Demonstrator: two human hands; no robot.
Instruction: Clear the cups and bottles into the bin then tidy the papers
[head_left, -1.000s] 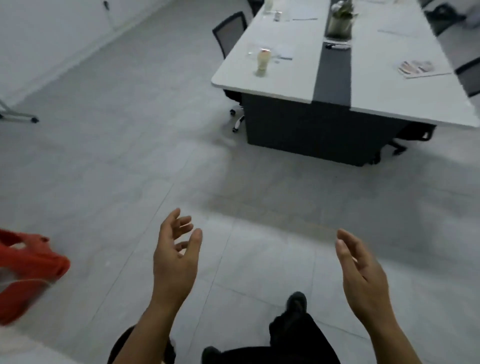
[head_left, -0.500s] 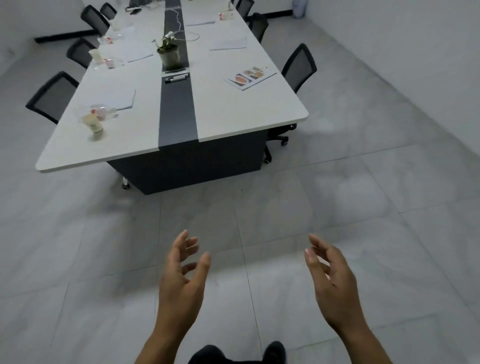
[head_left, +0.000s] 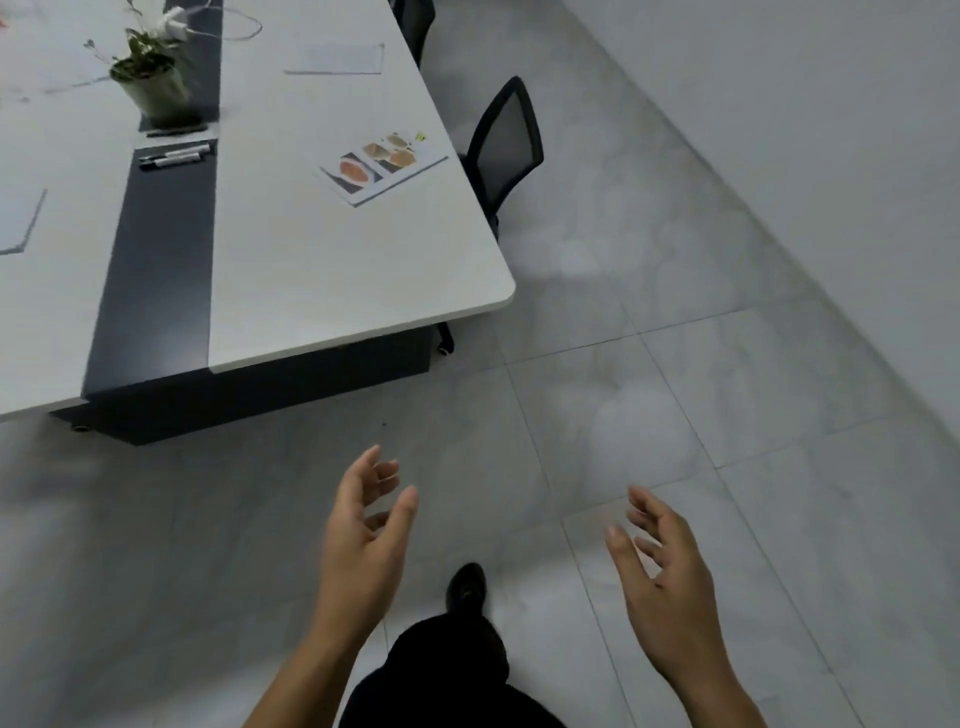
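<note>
1. the left hand (head_left: 363, 540) and the right hand (head_left: 667, 577) are held out in front of the body, above the floor (head_left: 727, 364) and well apart from the table (head_left: 337, 270). the fingers of both are relaxed, a little spread and a little bent, and they hold nothing.
2. no cup, no bottle and no bin shows in this view. of the task's things only papers are seen. a printed sheet (head_left: 382, 166) with coloured pictures lies near the right edge of the table, a plain sheet (head_left: 335, 58) lies farther along the same side, and the corner of another sheet (head_left: 21, 218) shows at the left border.
3. i judge the step in hand is the walk toward the table. one shoe (head_left: 466, 587) is forward on the tiles.
4. to do it well, first look along the table for cups and bottles, because the task puts them before the papers.
5. it is better to arrive close to the table edge, near the chair (head_left: 506, 140), so the printed sheet can be reached without leaning.
6. when reaching over the middle, mind the plant pot (head_left: 150, 91) and the markers (head_left: 174, 156) just in front of it. a forearm could knock them.
7. thin paper lies flat, so slide it toward the edge with flat fingers, then pinch it.
</note>
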